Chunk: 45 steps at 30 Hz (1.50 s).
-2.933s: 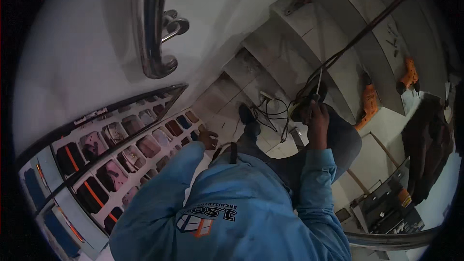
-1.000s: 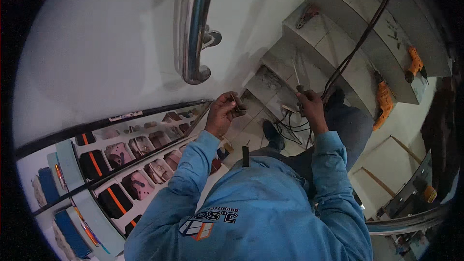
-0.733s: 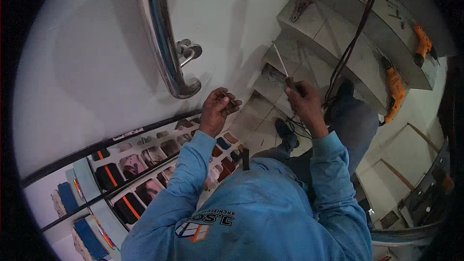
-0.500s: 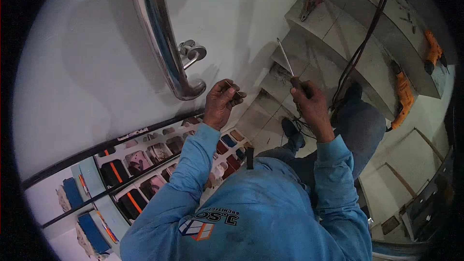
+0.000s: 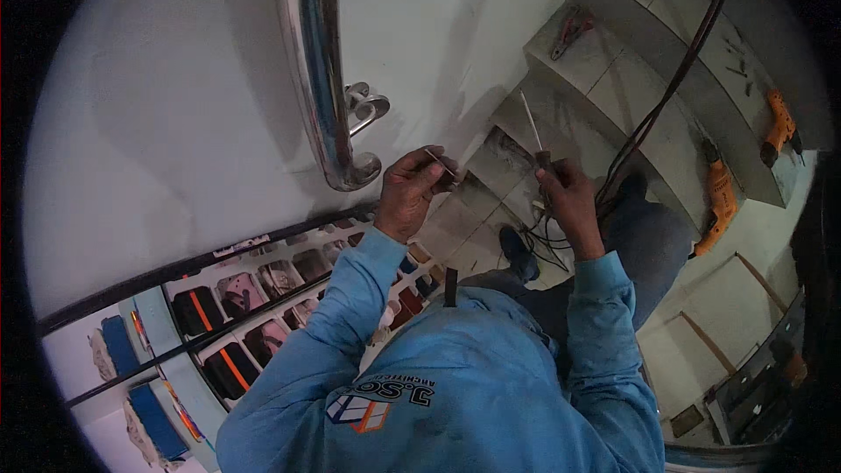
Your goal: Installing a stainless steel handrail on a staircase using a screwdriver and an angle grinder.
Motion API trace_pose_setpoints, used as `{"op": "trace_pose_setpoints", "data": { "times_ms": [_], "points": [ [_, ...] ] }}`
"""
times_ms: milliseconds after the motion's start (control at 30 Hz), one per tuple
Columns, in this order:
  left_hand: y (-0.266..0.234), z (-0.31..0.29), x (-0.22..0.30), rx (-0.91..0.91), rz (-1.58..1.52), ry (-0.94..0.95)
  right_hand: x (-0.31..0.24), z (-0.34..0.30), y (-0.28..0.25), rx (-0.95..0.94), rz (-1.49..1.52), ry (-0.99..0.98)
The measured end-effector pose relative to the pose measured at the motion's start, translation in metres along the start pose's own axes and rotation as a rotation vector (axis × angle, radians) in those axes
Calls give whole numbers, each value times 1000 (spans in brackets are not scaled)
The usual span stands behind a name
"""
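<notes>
Pinched in the fingers of my left hand (image 5: 412,197) is a small thin piece with a bright edge (image 5: 439,163). What kind of piece it is does not show clearly. My right hand (image 5: 571,208) grips a screwdriver (image 5: 532,125) by its dark handle, the long metal shaft pointing up and away. The two hands are apart, in front of my body. Just left of my left hand, the curved end of a polished steel handrail (image 5: 320,70) stands off the white wall on a round bracket (image 5: 366,109).
Tiled stairs (image 5: 613,79) rise at the right, with red-handled pliers (image 5: 571,33), an orange drill (image 5: 721,197) and another orange power tool (image 5: 778,130) on them. Dark cables (image 5: 670,88) hang across the steps. Lower left, a black-framed case (image 5: 96,398) holds several small coloured items.
The view has shifted, so the handrail and case sit differently in it. The thin piece in my left hand now shows more edge-on. Both hands keep their holds.
</notes>
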<state>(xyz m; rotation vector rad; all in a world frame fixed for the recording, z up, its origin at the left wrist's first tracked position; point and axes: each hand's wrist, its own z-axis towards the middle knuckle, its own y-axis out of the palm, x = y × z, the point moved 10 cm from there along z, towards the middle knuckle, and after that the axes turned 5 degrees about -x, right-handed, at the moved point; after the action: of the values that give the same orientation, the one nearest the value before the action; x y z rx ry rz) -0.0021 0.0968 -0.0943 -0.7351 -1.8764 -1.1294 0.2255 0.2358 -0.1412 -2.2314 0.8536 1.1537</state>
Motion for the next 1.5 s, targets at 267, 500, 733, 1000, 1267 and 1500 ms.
{"op": "trace_pose_setpoints", "data": {
  "times_ms": [267,500,733,1000,1267,1500],
  "points": [
    [42,14,10,-28,214,-65,8,17,-16,72,-82,-56],
    [79,18,16,-12,446,-138,24,32,-67,140,422,156],
    [11,-100,16,106,616,-317,85,61,26,38,970,392],
    [31,-59,-74,139,413,-542,77,194,-227,530,-545,-95],
    [-4,-6,-126,47,539,-487,79,290,-304,423,-590,199],
    [11,5,-131,117,481,-557,97,307,-278,218,-731,385]
  ]
}}
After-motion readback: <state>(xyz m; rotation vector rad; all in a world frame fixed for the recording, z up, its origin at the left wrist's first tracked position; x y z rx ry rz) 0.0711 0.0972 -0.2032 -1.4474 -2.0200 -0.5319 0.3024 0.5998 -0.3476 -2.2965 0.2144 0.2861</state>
